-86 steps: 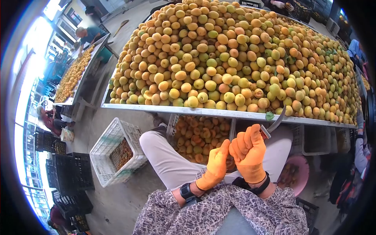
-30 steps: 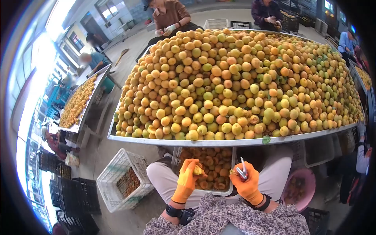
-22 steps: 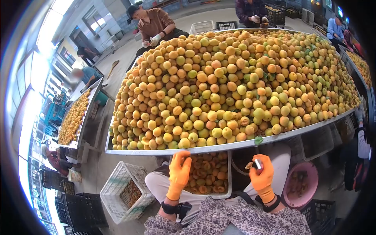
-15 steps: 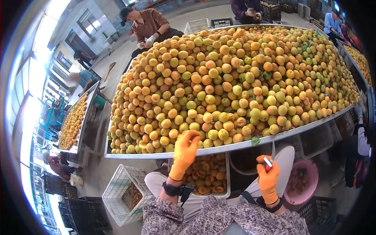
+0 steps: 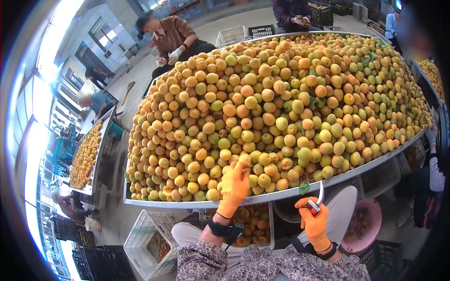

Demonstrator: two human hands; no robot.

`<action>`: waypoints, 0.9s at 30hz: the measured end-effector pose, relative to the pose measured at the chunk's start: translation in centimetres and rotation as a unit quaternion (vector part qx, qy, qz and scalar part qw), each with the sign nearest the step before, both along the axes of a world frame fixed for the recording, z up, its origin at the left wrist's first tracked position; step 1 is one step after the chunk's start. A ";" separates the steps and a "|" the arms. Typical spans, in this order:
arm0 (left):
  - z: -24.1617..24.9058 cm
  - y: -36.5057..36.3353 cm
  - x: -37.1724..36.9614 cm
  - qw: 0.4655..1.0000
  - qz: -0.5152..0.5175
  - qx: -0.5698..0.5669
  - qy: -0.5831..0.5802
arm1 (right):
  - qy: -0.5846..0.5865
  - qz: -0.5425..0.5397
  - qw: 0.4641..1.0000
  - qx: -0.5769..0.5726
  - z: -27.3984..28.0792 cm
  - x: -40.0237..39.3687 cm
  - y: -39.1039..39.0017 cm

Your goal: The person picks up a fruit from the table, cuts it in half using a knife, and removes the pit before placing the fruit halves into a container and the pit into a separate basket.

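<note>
My left hand (image 5: 234, 186), in an orange glove, is at the near edge of a big heap of apricots (image 5: 262, 119). Its fingers are curled, and their tips meet the fruit; what lies inside them is hidden. An apricot (image 5: 244, 158) shows just beyond the fingertips. My right hand (image 5: 313, 224), also gloved in orange, is closed round a small knife (image 5: 320, 196) with a red and silver handle. Its curved blade points up beside the table's metal rim (image 5: 276, 191). Below, between my knees, a crate (image 5: 272, 229) holds split apricots.
A white crate (image 5: 138, 243) stands at my left, a pink basin (image 5: 375, 220) at my right. Across the heap a person in a brown shirt (image 5: 173, 35) works. Another fruit table (image 5: 99, 161) stands at far left. A co-worker's sleeve (image 5: 436, 173) is at the right edge.
The view has shifted, and the table rim sits lower at the left. My left hand has moved right along the fruit. The knife blade has turned and shows its curve more plainly.
</note>
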State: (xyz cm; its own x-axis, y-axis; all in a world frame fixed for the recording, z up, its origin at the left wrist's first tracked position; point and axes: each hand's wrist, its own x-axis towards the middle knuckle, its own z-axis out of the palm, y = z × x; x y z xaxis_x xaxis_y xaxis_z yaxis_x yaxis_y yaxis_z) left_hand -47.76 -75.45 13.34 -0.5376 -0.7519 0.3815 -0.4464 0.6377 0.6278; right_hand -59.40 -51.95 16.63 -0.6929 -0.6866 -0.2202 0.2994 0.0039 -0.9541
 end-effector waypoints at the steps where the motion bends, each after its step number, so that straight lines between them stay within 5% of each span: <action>1: 0.0 -0.3 -0.3 1.000 0.006 -0.025 -0.013 | -0.001 0.003 1.000 0.008 0.0 -0.1 0.1; 6: 1.9 -2.3 -3.1 0.995 -0.034 -0.079 -0.059 | 0.004 0.014 1.000 0.021 1.1 0.1 0.4; 8: 1.9 -3.2 -4.3 0.937 -0.103 -0.176 -0.283 | 0.025 0.014 0.999 0.015 0.1 0.3 0.4; 16: 1.2 -4.7 -5.8 0.877 -0.122 -0.246 -0.395 | 0.038 0.043 0.998 0.040 1.3 0.7 0.4; 20: -0.3 -5.4 -4.8 0.909 -0.113 -0.225 -0.332 | 0.059 0.037 0.997 0.035 1.2 0.8 0.7; 23: -0.3 -5.5 -4.2 0.975 -0.073 -0.123 -0.169 | 0.064 0.022 0.997 0.030 2.0 0.8 0.7; 24: -0.6 -5.5 -3.2 0.985 -0.093 -0.134 0.052 | 0.048 0.015 0.998 0.028 2.4 0.7 0.8; 25: 0.8 -5.0 -2.7 0.992 -0.089 -0.028 0.080 | 0.058 0.011 0.998 0.036 2.7 0.2 0.8; 27: 1.4 -4.6 -2.4 0.995 -0.067 -0.055 0.039 | 0.025 0.026 0.999 -0.007 3.1 0.5 -0.2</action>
